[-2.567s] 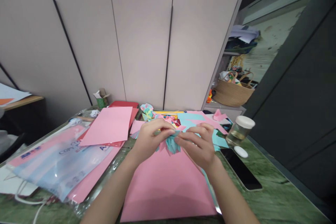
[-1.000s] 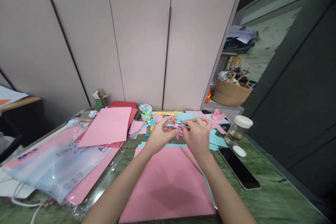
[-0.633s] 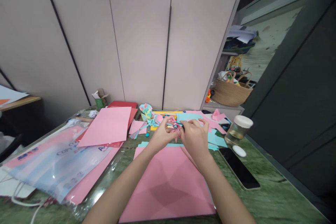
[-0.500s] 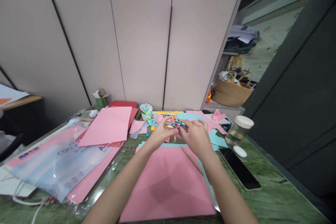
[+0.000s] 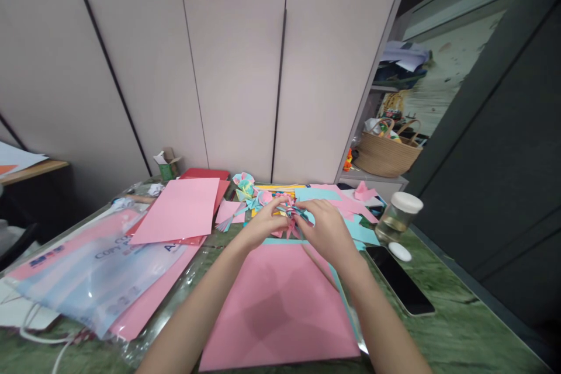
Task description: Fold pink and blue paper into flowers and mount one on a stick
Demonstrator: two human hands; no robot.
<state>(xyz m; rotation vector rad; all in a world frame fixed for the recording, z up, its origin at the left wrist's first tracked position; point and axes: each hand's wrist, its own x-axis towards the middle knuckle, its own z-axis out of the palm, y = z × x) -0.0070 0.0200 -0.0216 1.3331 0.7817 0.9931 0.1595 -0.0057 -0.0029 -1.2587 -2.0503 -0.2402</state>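
Note:
Between my two hands is a small pink and blue paper flower [image 5: 293, 223] with thin curled petals. Its left side is pinched by the fingers of my left hand [image 5: 263, 224]. From the right, the thumb and fingers of my right hand [image 5: 325, 227] close on the same flower, hiding much of it. Both hands are over the far edge of a large pink paper sheet [image 5: 280, 304], which lies on light blue paper. Beside my left hand are folded paper flowers [image 5: 246, 188] in blue, yellow and pink.
Left lie pink sheets [image 5: 179, 210] and a plastic paper bag [image 5: 96, 274]. On the right are a jar [image 5: 398, 219], its white lid-like disc [image 5: 400, 252] and a phone [image 5: 400, 281]. Paper scraps [image 5: 328, 194] spread behind my hands, before a tall cabinet [image 5: 236, 70].
My fingers have shifted slightly around the paper flower, and the right-hand fingers have drawn in closer together. Everything else on the table stays in place.

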